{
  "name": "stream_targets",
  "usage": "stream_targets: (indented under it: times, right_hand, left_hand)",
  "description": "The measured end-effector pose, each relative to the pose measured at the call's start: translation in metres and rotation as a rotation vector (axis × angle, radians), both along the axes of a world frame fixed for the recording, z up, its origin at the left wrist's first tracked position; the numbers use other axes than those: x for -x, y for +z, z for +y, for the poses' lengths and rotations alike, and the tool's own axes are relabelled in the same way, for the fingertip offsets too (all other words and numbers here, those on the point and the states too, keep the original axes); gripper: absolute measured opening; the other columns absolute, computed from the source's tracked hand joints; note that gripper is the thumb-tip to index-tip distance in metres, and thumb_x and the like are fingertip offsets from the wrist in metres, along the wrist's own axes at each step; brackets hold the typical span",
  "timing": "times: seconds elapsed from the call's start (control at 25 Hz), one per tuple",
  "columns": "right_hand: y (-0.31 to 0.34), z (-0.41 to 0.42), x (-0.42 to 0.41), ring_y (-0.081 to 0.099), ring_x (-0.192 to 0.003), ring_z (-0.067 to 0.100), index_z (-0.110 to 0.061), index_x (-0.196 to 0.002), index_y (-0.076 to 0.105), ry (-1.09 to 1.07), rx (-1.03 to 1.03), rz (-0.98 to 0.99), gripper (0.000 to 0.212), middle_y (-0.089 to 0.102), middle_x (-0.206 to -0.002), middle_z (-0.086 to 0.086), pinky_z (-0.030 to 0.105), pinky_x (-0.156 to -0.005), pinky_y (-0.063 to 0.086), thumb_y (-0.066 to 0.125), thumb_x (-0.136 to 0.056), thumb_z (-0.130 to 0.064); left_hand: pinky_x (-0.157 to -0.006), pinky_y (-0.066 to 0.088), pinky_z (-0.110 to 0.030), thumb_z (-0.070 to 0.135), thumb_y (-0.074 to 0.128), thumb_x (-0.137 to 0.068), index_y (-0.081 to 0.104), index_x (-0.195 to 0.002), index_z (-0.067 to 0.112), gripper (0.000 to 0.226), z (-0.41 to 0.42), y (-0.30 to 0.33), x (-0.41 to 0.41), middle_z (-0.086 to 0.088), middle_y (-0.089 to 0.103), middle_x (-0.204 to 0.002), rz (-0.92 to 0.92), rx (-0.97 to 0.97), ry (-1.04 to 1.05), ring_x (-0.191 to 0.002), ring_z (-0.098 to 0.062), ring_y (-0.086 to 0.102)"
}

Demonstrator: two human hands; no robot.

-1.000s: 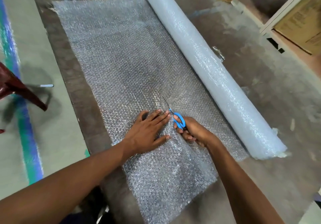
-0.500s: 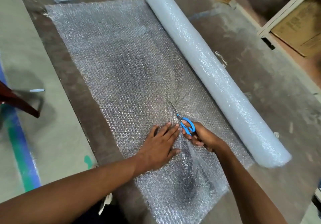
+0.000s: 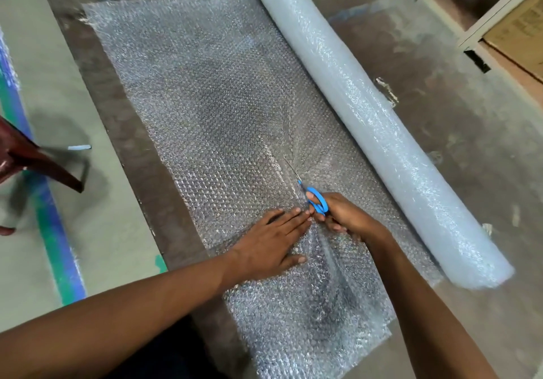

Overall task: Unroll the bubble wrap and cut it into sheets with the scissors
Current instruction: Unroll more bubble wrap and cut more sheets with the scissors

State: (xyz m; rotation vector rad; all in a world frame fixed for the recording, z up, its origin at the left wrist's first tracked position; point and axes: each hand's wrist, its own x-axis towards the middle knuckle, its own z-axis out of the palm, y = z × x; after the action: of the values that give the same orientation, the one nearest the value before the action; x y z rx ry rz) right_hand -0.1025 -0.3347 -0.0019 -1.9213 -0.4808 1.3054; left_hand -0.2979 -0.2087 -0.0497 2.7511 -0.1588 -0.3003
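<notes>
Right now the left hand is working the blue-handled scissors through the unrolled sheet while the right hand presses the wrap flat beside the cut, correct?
Not quite: the hands are swapped. In the head view the right hand grips the blue-handled scissors, blades pointing away along the unrolled sheet, while the left hand lies flat on the wrap beside the cut.

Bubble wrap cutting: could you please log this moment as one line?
step: cutting | right hand: scissors mid-sheet | left hand: flat on bubble wrap | roll: right of sheet
</notes>
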Motion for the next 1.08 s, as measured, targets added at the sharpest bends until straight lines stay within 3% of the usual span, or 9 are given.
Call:
stream_targets:
  times: [0.4, 0.48, 0.56, 0.64, 0.68, 0.76, 0.88, 1.08]
  right_hand:
    - [-0.001, 0.029, -0.010, 0.032, -0.039, 0.011, -0.010, -0.095, 0.070, 0.013, 0.018, 0.016, 0.052, 0.056, -0.066, 0.004, 0.020, -0.036, 0.023, 0.060, -0.101, -0.061]
    - [-0.004, 0.035, -0.009, 0.031, -0.039, 0.011, -0.011, -0.097, 0.070, -0.003, 0.021, 0.037, 0.059, 0.057, -0.068, 0.004, 0.020, -0.036, 0.021, 0.060, -0.096, -0.069]
    - [-0.005, 0.039, -0.009, 0.029, -0.040, 0.011, -0.011, -0.098, 0.069, -0.006, 0.001, 0.044, 0.060, 0.057, -0.068, 0.003, 0.020, -0.037, 0.019, 0.061, -0.094, -0.070]
    - [-0.004, 0.041, -0.010, 0.027, -0.042, 0.012, -0.010, -0.099, 0.068, -0.002, -0.010, 0.043, 0.054, 0.056, -0.069, 0.003, 0.020, -0.037, 0.018, 0.059, -0.100, -0.064]
    - [-0.003, 0.041, -0.012, 0.027, -0.043, 0.013, -0.010, -0.100, 0.067, 0.001, -0.012, 0.049, 0.052, 0.055, -0.069, 0.003, 0.020, -0.037, 0.019, 0.056, -0.103, -0.061]
    - [-0.002, 0.040, -0.013, 0.028, -0.043, 0.013, -0.010, -0.100, 0.066, 0.003, -0.011, 0.076, 0.051, 0.054, -0.069, 0.004, 0.020, -0.036, 0.022, 0.051, -0.106, -0.058]
    - [-0.003, 0.043, -0.011, 0.027, -0.042, 0.013, -0.010, -0.099, 0.065, -0.013, 0.000, 0.085, 0.050, 0.054, -0.070, 0.006, 0.022, -0.035, 0.022, 0.051, -0.106, -0.057]
    - [-0.004, 0.048, -0.011, 0.028, -0.040, 0.009, -0.009, -0.097, 0.067, -0.037, -0.010, 0.073, 0.042, 0.052, -0.069, 0.005, 0.021, -0.033, 0.021, 0.060, -0.103, -0.050]
  left_hand:
    - [-0.131, -0.004, -0.047, 0.064, 0.025, -0.110, 0.002, -0.169, 0.021, 0.076, 0.000, 0.010, 0.000, -0.001, -0.003, -0.176, 0.029, 0.055, 0.021, -0.162, -0.019, -0.006]
    - [-0.132, -0.001, -0.047, 0.063, 0.026, -0.110, 0.008, -0.169, 0.020, 0.074, 0.003, 0.012, -0.002, -0.003, 0.005, -0.177, 0.032, 0.057, -0.007, -0.163, -0.019, 0.001]
    - [-0.132, 0.005, -0.047, 0.058, 0.028, -0.112, 0.026, -0.164, 0.022, 0.064, 0.014, 0.018, -0.006, -0.001, 0.027, -0.172, -0.041, 0.096, 0.001, -0.159, -0.018, 0.020]
    - [-0.129, 0.017, -0.047, 0.050, 0.030, -0.112, 0.045, -0.152, 0.025, 0.050, 0.040, 0.021, -0.016, 0.002, 0.048, -0.156, -0.184, 0.095, 0.119, -0.146, -0.014, 0.040]
    - [-0.128, 0.019, -0.045, 0.049, 0.031, -0.111, 0.046, -0.151, 0.025, 0.049, 0.059, 0.019, -0.023, 0.003, 0.049, -0.155, -0.223, 0.066, 0.203, -0.144, -0.014, 0.042]
    - [-0.129, 0.016, -0.047, 0.057, 0.034, -0.109, 0.032, -0.161, 0.025, 0.061, 0.097, 0.013, -0.036, 0.001, 0.035, -0.167, -0.210, -0.032, 0.294, -0.154, -0.018, 0.031]
    - [-0.132, 0.011, -0.052, 0.074, 0.020, -0.106, 0.011, -0.167, 0.031, 0.076, 0.130, -0.002, -0.046, 0.001, 0.014, -0.176, -0.119, -0.136, 0.108, -0.162, -0.020, 0.013]
    - [-0.132, 0.005, -0.049, 0.072, 0.008, -0.106, 0.001, -0.168, 0.032, 0.074, 0.131, -0.012, -0.040, 0.004, 0.000, -0.176, -0.121, -0.118, 0.047, -0.163, -0.016, -0.001]
